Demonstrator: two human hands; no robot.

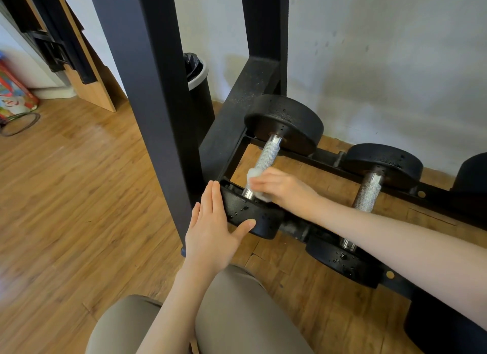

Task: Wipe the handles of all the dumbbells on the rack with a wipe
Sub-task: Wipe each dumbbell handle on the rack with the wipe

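A black dumbbell with a knurled steel handle (268, 154) lies across the lowest rails of the black rack (326, 162). My right hand (286, 189) holds a crumpled white wipe (254, 175) wrapped against the near end of that handle. My left hand (210, 228) lies flat with straight fingers against the outer face of the near weight head (253, 218), thumb on its rim. A second dumbbell handle (367, 195) sits to the right, partly behind my right forearm. Dark heads of further dumbbells show at the right edge.
A thick black rack upright (155, 103) rises just left of my hands. A black bin with a grey rim (197, 77) stands behind it by the white wall. Wooden floor spreads left; my knees in beige trousers (237, 314) fill the bottom.
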